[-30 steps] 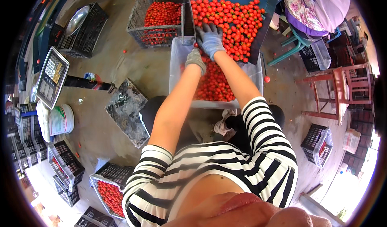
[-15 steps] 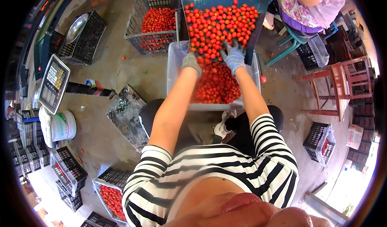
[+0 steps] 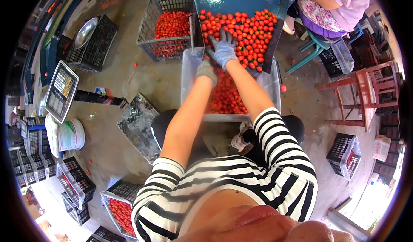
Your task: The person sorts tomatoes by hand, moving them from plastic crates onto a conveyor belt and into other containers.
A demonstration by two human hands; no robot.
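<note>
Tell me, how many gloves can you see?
2. One is on the left hand, over the clear bin. One is on the right hand, spread on the tomatoes in the blue tray. The seated person's hands are hidden, so there may be more.

**Screens, labels and packages on the sorting floor**

A weighing scale (image 3: 61, 91) stands at the far left, its tilted grey panel carrying a pale display strip and rows of keys. Just below it sits a white bucket (image 3: 71, 135) with a green and red label on its side. At the far right edge, a small white carton (image 3: 381, 147) with reddish print rests beside stacked dark crates.
</note>
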